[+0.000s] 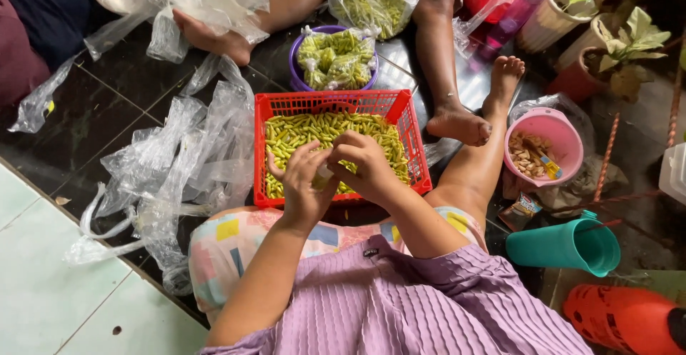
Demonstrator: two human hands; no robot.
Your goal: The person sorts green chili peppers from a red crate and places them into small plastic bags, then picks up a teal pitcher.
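both hands met over the red basket (407, 123) of green chillies (300, 130). left hand (300, 176) and right hand (364, 162) fingers were pinched narrow on one chilli (323, 176); judged step: stem removal, requiring a firm pinch.

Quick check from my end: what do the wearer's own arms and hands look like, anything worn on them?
Both arms are bare from the hands to above the elbows. The left hand and right hand show no gloves, rings or watch. Sleeves belong to a lilac pleated top, loose and ribbed, ending near the upper arms.
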